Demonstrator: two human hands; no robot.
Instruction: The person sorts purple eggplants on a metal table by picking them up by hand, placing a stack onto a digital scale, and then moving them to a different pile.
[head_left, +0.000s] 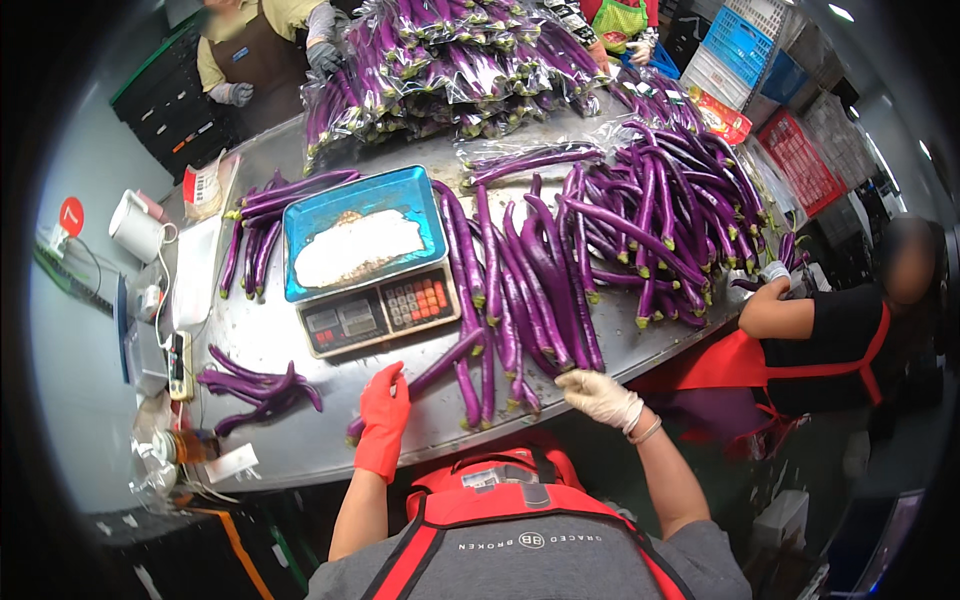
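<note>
My left hand (384, 409), in a red rubber glove, is over a long purple eggplant (448, 363) that slants across the near side of the metal table; the glove hides its middle, so I cannot tell whether it is gripped. My right hand (600, 396), in a pale thin glove, is at the table's front edge. Its bent fingers are at the stem ends of a row of eggplants (529, 300), with nothing visible inside them. Left of that row stands a digital scale (379, 311) with a blue tray (360, 206) on top, bearing a worn white patch.
A small eggplant group (259, 386) lies front left, another (261, 251) beyond. Loose eggplants (667, 202) are heaped right; bagged ones (450, 67) are stacked at the back. Co-workers (259, 60) stand behind and at right (817, 337). A power strip (180, 366) lines the left edge.
</note>
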